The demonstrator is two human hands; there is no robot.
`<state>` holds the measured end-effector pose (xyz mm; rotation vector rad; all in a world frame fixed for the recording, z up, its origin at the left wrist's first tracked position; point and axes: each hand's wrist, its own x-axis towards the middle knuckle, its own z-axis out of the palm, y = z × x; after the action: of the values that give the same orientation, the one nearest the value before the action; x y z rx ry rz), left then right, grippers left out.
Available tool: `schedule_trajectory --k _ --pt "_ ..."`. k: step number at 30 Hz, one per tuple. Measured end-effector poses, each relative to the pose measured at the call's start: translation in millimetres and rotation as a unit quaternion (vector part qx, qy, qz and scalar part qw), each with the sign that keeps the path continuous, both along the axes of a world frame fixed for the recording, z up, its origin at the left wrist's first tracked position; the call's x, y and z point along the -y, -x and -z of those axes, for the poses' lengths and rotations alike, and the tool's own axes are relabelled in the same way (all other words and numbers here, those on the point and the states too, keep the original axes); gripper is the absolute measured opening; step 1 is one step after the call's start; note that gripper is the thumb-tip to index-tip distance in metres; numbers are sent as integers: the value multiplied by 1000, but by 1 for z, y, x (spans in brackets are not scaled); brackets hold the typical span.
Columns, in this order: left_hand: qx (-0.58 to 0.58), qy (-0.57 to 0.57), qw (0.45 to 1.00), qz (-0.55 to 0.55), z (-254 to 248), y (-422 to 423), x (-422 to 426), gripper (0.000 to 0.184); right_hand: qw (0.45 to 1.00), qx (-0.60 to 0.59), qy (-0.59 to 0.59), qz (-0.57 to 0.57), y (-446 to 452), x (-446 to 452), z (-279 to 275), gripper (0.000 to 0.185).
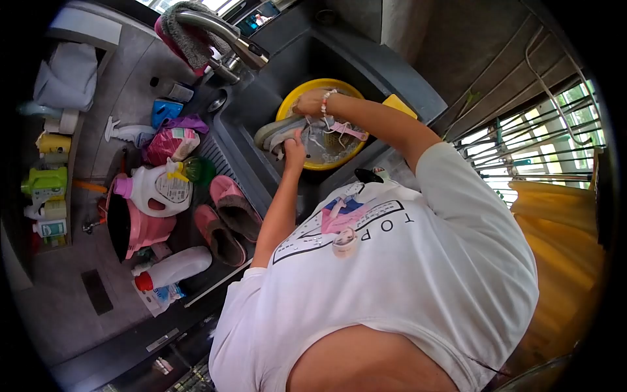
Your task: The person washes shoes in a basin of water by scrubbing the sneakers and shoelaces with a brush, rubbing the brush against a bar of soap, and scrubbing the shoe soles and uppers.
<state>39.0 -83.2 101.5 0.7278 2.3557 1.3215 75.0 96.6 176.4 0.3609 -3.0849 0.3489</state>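
A grey and white shoe [277,132] is tilted over the left rim of a yellow basin [356,154]. My left hand [294,151] grips its near side, thumb up. Just above the shoe's far end, my right hand [309,102], below a beaded bracelet, is curled closed; what it holds is hidden. Cloudy, sudsy water fills the basin, with pale laces and a pink-strapped item [347,130] in it. The basin stands in a dark grey sink [261,98].
A faucet [225,32] with a grey cloth arches over the sink. Pink slippers [225,215], a white detergent jug [157,189], a pink tub [147,228] and several bottles crowd the left counter. A yellow sponge-like block [399,106] sits on the sink's right edge.
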Motion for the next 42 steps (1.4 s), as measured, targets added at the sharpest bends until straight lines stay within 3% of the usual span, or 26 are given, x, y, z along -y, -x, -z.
schedule_trajectory --k 2,3,5,6,7,9,10,12,13,15,16,17,19,20,21,22,23,24,26,29,33,35,36,37,39,42 --pt "-137 -95 985 50 32 14 -4 45 1000 -22 -7 21 0 -3 5 12" --pt "-140 -103 984 45 26 14 -6 45 999 -10 17 29 1 -4 8 13" --pt "-22 -69 996 -57 10 10 -4 44 998 -1 36 60 -1 0 12 16" --pt "72 -21 991 -113 28 24 -2 41 994 3 86 70 -2 3 20 15" --pt "72 -30 990 -118 28 24 0 41 988 8 136 79 -3 7 30 14" --pt "265 -151 951 -50 24 18 8 38 941 92 274 177 -10 20 42 13" --pt "262 -159 950 -51 22 12 9 38 944 89 267 174 -5 18 56 13" --pt "266 -181 945 57 18 -8 9 42 867 155 395 260 2 16 87 15" --pt "265 -182 945 55 15 -14 7 42 868 156 394 258 2 14 83 15" --pt "257 -214 939 82 8 -22 2 48 618 305 633 353 1 4 71 19" --pt "234 -242 938 80 10 -22 0 49 563 332 665 363 -4 7 59 22" --pt "245 -235 938 75 13 -21 -3 49 540 303 680 392 -4 13 49 24" --pt "123 -140 981 47 31 -17 0 48 510 267 703 418 4 -1 52 26" --pt "122 -103 984 78 20 -23 4 46 511 225 713 424 5 -10 30 27" --pt "120 -70 984 109 8 -31 6 45 477 154 772 391 11 -28 26 27" --pt "53 -23 995 82 13 -41 10 42 482 63 772 410 16 -36 -5 24" --pt "56 -22 995 81 29 -42 8 42 478 66 784 391 18 -49 -24 20" --pt "76 -39 995 51 54 -40 11 42 514 76 777 356 17 -61 -36 22" --pt "163 -83 983 -21 40 -41 14 34 540 130 777 297 12 -67 -47 19" --pt "431 -213 867 -132 48 -23 16 28 600 181 734 263 -1 -65 -34 25" --pt "516 -250 810 -120 56 -6 21 29 694 168 638 289 -28 -29 -18 32" --pt "575 -266 758 -156 43 1 14 27 795 163 507 289 -36 -17 31 34" --pt "742 -378 539 127 112 43 32 28 799 155 507 282 -41 -8 51 35" --pt "742 -379 539 127 92 32 24 28 804 148 507 274 -46 1 64 36" --pt "612 -353 690 -158 30 3 3 29 871 80 386 295 -52 20 69 40" --pt "624 -367 675 -142 33 5 -2 32 884 34 354 303 -51 35 73 47"
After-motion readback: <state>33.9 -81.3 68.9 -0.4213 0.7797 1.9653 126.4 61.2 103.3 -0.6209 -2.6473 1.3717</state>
